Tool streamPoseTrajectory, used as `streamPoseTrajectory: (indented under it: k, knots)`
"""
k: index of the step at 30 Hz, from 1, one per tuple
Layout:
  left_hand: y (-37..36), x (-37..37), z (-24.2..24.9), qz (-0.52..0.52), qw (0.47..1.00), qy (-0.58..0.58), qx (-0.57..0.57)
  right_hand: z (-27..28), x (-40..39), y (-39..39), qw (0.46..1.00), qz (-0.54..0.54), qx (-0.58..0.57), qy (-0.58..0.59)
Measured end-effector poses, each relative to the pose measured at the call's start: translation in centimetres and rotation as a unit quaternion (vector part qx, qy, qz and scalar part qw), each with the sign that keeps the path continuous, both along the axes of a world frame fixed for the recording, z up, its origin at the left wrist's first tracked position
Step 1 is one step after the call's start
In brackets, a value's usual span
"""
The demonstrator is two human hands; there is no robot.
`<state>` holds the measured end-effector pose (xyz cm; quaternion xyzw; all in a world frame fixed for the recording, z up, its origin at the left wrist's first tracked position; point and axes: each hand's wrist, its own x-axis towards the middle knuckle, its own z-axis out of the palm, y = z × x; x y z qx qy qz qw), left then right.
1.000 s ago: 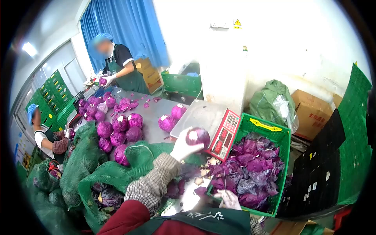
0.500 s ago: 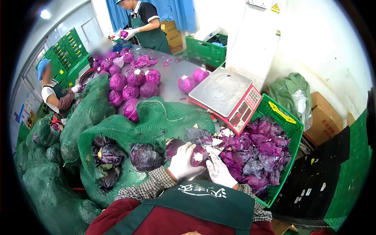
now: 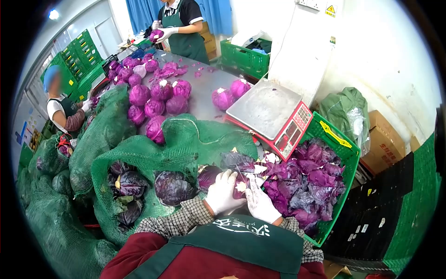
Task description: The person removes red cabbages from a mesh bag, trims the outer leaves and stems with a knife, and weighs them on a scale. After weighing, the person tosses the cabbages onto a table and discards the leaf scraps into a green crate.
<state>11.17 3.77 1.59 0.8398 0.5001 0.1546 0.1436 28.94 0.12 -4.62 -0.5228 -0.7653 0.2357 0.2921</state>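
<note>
My gloved left hand (image 3: 222, 194) is closed around the left side of a red cabbage (image 3: 240, 189), whose pale cut stem faces up. On its right side is my gloved right hand (image 3: 261, 202), closed, with the thin blade of a knife (image 3: 239, 173) showing beyond its fingers; the handle is hidden. Another dark cabbage (image 3: 208, 176) lies just beyond my left hand. Further left, an untrimmed cabbage (image 3: 173, 188) rests on the green mesh bag (image 3: 153, 162), with more dark cabbages (image 3: 132, 183) inside the bag's opening.
A green crate (image 3: 346, 179) of loose purple leaves (image 3: 306, 181) stands at my right. Beyond it is a red scale (image 3: 283, 139). Trimmed cabbages (image 3: 160, 90) cover part of the metal table (image 3: 200, 104). Full mesh bags (image 3: 60, 228) crowd the left. Two co-workers (image 3: 186, 37) stand further off.
The blade has come into sight over the cabbage. The cabbage and my hands have shifted slightly. The far co-worker's hands and cabbage have moved right in view.
</note>
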Motion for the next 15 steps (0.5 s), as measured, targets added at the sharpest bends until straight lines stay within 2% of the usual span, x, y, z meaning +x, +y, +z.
streamPoseTrajectory:
  k: [5, 6, 7, 9, 10, 11, 13, 15]
  knots:
    - [0.1, 0.4, -0.3, 0.021, 1.0, 0.016, 0.001, 0.2, 0.3, 1.9, 0.989, 0.03, 0.094, -0.113]
    - [0.1, 0.4, -0.4, 0.022, 1.0, 0.019, 0.0, 0.8, 0.3, 2.2, 0.991, 0.008, 0.103, -0.079]
    - [0.1, 0.5, -0.4, 0.023, 1.0, 0.022, 0.0, 3.6, 0.6, 2.5, 0.985, 0.056, 0.02, -0.163]
    - [-0.4, 0.5, -0.6, 0.0, 1.0, 0.025, 0.018, 2.3, 1.9, 4.3, 0.977, 0.036, -0.02, -0.21]
    - [-0.9, 0.2, -0.8, -0.022, 0.999, 0.028, 0.038, 1.6, 3.2, 4.6, 0.983, 0.021, 0.008, -0.183]
    - [-1.3, -0.3, -1.0, -0.042, 0.997, 0.034, 0.061, -0.4, 4.1, 4.6, 0.977, 0.016, 0.083, -0.197]
    - [-1.7, -1.7, -2.3, -0.049, 0.994, -0.063, 0.075, -2.7, 4.5, 4.1, 0.945, 0.014, 0.198, -0.26]
    - [-1.8, -3.7, -3.2, -0.056, 0.987, -0.138, 0.058, -4.8, 4.3, 2.4, 0.973, -0.014, 0.11, -0.2]
